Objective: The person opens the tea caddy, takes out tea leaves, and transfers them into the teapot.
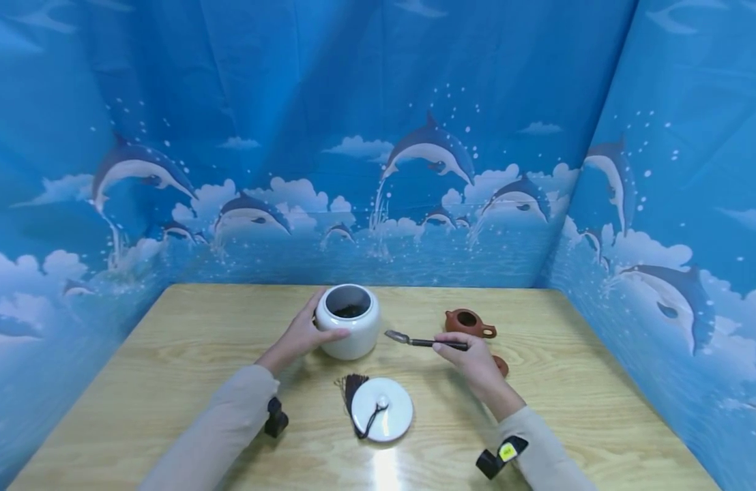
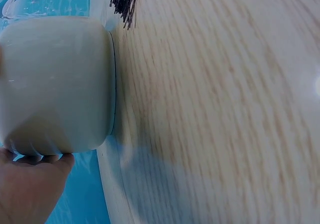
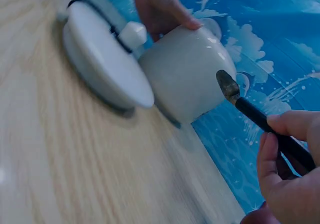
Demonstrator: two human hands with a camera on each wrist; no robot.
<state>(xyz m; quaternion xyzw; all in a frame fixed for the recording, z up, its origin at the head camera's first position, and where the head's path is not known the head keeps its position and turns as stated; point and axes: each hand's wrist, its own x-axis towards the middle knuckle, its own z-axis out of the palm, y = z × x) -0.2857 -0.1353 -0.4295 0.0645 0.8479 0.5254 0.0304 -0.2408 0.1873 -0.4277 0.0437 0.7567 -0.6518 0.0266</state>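
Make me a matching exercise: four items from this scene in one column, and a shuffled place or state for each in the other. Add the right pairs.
Things:
1. Glossy white rounded jar
2. Round white lid with a dark tassel
3. Small reddish-brown teapot
4. Slim dark-handled scoop with a metal tip

Places and states:
A. Standing just beyond the right hand
B. Held above the table by the fingers and thumb of one hand
C. Gripped at its side by the left hand
D. Lying on the pale wood-grained table, nearest the camera of the four

Pairs: 1-C, 2-D, 3-A, 4-B
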